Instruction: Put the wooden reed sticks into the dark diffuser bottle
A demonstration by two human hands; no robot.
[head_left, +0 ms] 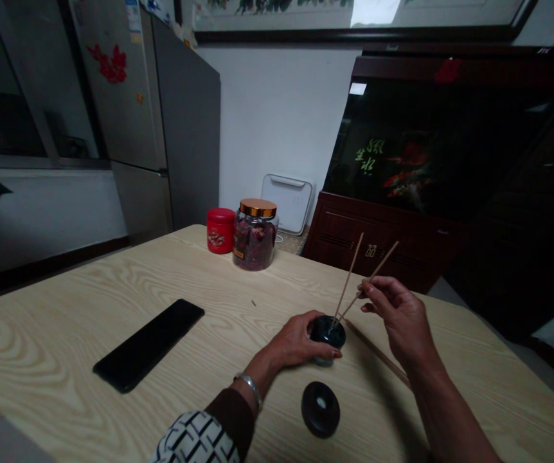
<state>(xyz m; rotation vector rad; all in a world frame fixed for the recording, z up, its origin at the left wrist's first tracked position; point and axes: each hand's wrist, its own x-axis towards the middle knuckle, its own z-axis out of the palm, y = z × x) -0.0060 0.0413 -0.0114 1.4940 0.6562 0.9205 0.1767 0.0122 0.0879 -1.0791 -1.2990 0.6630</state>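
The left hand point(301, 341) clasps the black incense holder point(328, 329) toward the table's point(113, 283) right edge; the right hand point(400, 315) pinches one of two incense sticks point(385, 257) standing in it. A black lid point(320, 409) lies just nearer.

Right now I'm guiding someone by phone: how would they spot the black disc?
On the pale wooden table, look just nearer than the small dark pot in the left hand. The black disc lies flat, untouched, with a pale centre spot and no sticks.

Pale matt wood-grain table point(113, 283); glossy black holder point(328, 331); thin wooden sticks point(349, 278); glass jar point(255, 241), shiny metal lid
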